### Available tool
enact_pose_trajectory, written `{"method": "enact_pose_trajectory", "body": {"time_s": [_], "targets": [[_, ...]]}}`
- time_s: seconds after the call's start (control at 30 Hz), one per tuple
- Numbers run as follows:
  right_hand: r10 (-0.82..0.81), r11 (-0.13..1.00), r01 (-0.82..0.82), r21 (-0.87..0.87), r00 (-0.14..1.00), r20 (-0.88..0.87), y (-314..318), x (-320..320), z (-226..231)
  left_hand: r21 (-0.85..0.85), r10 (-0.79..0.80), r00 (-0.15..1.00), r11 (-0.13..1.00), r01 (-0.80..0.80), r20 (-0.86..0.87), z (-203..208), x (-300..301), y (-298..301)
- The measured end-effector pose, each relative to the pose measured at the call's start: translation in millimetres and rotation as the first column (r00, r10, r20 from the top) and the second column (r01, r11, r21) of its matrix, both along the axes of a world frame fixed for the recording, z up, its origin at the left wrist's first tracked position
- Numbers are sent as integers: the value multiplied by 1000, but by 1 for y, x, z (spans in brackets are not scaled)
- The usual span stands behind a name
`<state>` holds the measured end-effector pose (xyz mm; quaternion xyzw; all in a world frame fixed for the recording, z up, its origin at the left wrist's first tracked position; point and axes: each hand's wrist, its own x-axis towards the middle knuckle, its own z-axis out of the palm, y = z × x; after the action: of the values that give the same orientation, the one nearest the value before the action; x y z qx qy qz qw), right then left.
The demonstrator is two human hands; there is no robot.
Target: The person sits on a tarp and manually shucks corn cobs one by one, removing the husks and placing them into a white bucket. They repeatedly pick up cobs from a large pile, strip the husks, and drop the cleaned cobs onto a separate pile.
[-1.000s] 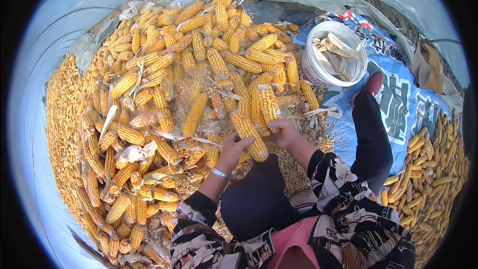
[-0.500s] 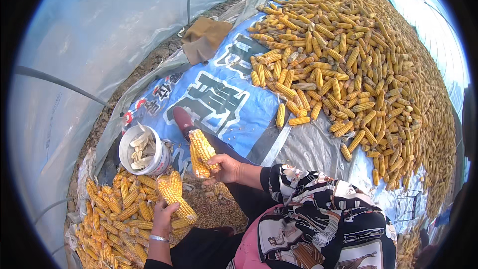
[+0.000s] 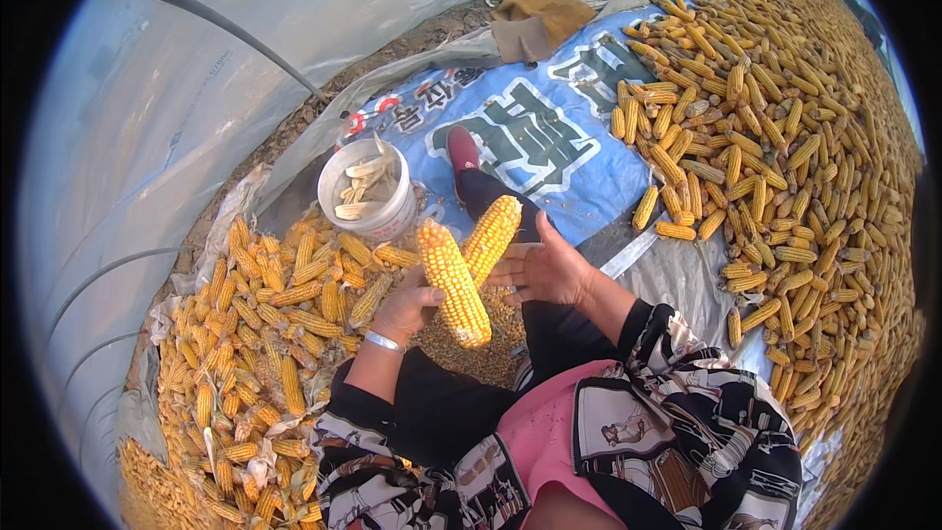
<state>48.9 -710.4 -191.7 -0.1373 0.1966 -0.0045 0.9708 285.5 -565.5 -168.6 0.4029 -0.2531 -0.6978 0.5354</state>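
Note:
Two yellow corn cobs cross each other in front of me: the nearer corn cob (image 3: pixel 453 285) lies over the other corn cob (image 3: pixel 494 236). My left hand (image 3: pixel 407 309), with a silver band at its wrist, is closed round them from the left; part of its fingers is hidden behind the cobs. On the other side my right hand (image 3: pixel 554 265) is open, thumb raised and fingers stretched out toward the cobs. Its fingertips come close behind them, and whether they touch cannot be made out. Below the hands, loose kernels (image 3: pixel 476 358) cover the ground between my legs.
A heap of cobs (image 3: pixel 285 324) lies at my left, and a far larger pile (image 3: pixel 775 167) fills the right side. A white bucket (image 3: pixel 392 216) holds pale husks. Beyond are a blue printed sheet (image 3: pixel 481 98), a brown cloth (image 3: pixel 540 20) and the plastic tunnel wall (image 3: pixel 216 69).
The two cobs that my right hand held are no longer in it, and its fingers have opened. My hands have come closer together. The whole view has shifted, with the bucket now further right.

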Motion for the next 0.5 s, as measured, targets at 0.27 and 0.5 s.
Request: {"method": "enact_pose_trajectory", "body": {"time_s": [0.27, 0.5], "targets": [[-452, 885, 458, 86, 888, -81, -10, 63, -22, -69, -188, 785, 957, 282, 590, 23, 0, 24], [-725, 672, 614, -414, 659, -199, -12, 117, -78, -58, -72, 720, 986, 154, 691, 14, 5, 22]]}}
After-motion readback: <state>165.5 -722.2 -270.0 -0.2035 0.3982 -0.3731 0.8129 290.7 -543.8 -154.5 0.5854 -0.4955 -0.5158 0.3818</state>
